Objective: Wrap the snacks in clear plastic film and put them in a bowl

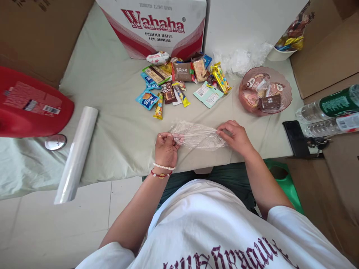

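Observation:
Between my two hands a crumpled clear plastic bag (198, 136) is stretched sideways, just above or on the cloth near the table's front edge. My left hand (167, 147) pinches its left end, thumb against fingers. At the right end, my right hand (234, 135) grips the film between thumb and fingertips. Beyond the bag lies a loose pile of wrapped snacks, among them a brown cocoa packet (168, 92), a blue packet (147, 99) and a pale green packet (208, 94). A pink glass bowl (243, 101) at the right holds several wrapped snacks.
A Wahaha carton (157, 26) stands behind the snacks, with crumpled clear plastic (241, 59) to its right. A roll of clear film (77, 155) overhangs the front edge at left, near a red container (30, 104). Bottles (331, 108), a black phone (295, 138) and keys (318, 142) lie at right.

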`<act>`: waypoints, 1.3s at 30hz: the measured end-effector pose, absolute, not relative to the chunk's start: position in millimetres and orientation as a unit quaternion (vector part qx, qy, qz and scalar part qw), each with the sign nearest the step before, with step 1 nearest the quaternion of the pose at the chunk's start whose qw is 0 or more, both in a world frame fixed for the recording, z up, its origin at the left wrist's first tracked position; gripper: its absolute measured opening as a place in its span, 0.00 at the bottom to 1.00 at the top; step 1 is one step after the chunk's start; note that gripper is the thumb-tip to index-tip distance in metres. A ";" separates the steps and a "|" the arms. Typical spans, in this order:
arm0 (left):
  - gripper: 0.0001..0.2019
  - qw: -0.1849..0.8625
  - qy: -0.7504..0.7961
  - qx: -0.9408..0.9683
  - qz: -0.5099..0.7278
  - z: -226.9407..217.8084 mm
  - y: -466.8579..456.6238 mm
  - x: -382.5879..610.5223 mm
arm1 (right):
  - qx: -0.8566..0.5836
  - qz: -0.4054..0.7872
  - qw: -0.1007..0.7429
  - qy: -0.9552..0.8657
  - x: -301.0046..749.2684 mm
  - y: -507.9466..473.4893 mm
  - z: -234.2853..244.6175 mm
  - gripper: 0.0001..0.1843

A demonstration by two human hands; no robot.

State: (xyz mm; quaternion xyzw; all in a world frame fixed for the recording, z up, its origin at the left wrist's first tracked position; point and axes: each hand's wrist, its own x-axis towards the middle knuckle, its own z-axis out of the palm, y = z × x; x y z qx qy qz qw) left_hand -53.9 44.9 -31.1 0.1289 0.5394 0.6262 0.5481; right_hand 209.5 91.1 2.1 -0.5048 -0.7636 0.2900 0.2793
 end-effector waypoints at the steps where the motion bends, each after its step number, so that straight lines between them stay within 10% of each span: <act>1: 0.19 0.548 0.542 0.130 0.623 -30.8 45.6 -53.7 | -0.515 0.329 0.304 -0.731 214.2 87.1 2.7 0.13; 16: 0.20 0.493 0.565 0.176 0.638 -24.5 60.7 -55.6 | -0.557 0.606 0.435 -0.365 230.8 58.1 -2.9 0.24; 23: 0.19 0.454 0.581 0.209 0.643 -24.5 61.1 -66.8 | -0.591 0.345 0.420 -0.596 250.6 46.4 12.0 0.18; 31: 0.23 0.481 0.591 0.219 0.609 -18.2 62.2 -61.1 | -0.480 0.216 0.137 -0.839 205.1 35.2 2.7 0.12; 39: 0.24 0.582 0.606 0.286 0.460 -10.1 23.9 -24.6 | -0.532 0.266 0.209 -0.777 172.5 26.8 -4.2 0.12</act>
